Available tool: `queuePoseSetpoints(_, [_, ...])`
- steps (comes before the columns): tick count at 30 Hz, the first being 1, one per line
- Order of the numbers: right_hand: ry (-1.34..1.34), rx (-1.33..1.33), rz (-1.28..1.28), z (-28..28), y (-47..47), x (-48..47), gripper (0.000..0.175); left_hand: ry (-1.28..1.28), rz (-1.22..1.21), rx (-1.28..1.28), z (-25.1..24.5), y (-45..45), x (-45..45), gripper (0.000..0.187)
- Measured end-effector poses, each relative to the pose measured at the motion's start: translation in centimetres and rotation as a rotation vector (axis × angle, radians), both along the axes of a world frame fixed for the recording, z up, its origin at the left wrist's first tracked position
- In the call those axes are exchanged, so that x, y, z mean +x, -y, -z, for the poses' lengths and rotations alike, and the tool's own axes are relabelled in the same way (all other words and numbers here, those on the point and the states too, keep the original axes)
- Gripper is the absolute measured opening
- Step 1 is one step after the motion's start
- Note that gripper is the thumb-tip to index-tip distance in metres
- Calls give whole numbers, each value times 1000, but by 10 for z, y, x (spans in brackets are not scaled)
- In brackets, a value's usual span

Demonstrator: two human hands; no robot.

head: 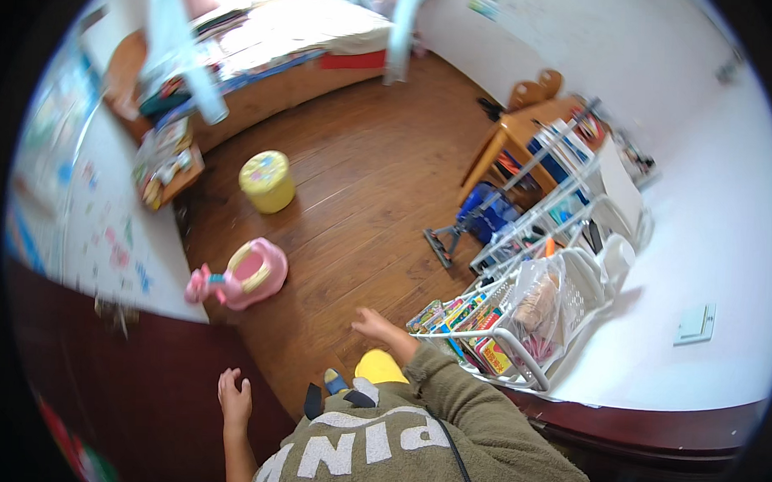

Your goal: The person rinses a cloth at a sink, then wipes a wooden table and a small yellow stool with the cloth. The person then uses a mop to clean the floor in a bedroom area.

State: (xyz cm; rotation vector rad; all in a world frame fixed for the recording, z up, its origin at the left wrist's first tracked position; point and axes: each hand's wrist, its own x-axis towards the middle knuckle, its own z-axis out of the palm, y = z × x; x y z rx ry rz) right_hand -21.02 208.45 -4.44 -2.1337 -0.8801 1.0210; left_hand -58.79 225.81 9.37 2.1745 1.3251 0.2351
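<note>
My left hand (234, 395) hangs in front of the dark red door (164, 373), with nothing in it and its fingers a little apart. Over the wooden floor (334, 265), my right hand (378, 325) is also bare, its fingers loosely bent. It is nearest to a white rack (516, 354) holding several children's books (463, 320). Beyond my left hand stands a pink animal-shaped child's potty (273, 272). A yellow rounded object (378, 366) shows just past my sweatshirt, partly hidden by it. Beside it is a blue and yellow slipper (335, 381).
A yellow round stool (268, 183) stands on the floor. Farther off are a bed (302, 79) and a cluttered bedside cabinet (183, 181). To the right, a squeegee mop (446, 243) leans near a wooden table (508, 127) and a blue bin (489, 213).
</note>
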Motion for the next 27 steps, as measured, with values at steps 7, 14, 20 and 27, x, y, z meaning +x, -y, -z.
queuePoseSetpoints(7, [-205, 363, 798, -44, -120, 213, 68, 172, 671, 277, -63, -157, 322, 31])
queuePoseSetpoints(14, [-89, 211, 1128, -31, -99, 412, 67, 123, 530, 157, 37, -280, 409, 22])
queuePoseSetpoints(20, [183, 198, 1430, -62, 3, 604, 42, -399, 459, -150, 143, -356, 377, 33])
queuePoseSetpoints(27, [620, 67, 1648, -189, 100, 782, 45, -321, 456, -278, 203, -463, 589, 25])
